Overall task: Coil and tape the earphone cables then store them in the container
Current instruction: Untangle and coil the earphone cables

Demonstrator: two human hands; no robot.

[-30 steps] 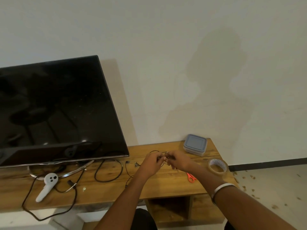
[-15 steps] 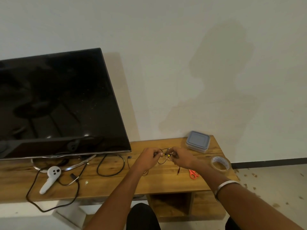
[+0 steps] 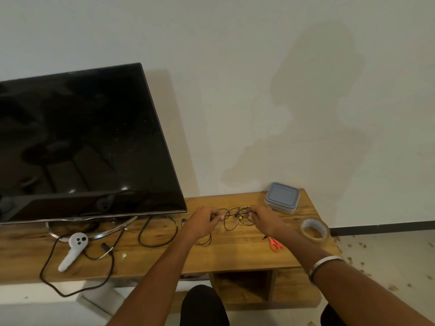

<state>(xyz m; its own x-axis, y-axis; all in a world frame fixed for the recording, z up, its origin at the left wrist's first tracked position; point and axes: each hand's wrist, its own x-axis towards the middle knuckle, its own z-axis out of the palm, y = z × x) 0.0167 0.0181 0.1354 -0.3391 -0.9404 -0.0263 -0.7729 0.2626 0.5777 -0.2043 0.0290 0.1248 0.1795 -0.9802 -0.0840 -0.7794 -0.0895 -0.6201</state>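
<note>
Pinching the earphone cable (image 3: 231,215), your left hand (image 3: 202,221) and right hand (image 3: 264,218) have drawn apart; scissors (image 3: 275,244) half-hidden.

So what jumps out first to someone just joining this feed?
The big dark TV fills the left of the wooden bench. At centre, the left hand and right hand pinch a thin black earphone cable, with the lidded container and tape roll to the right.
</note>
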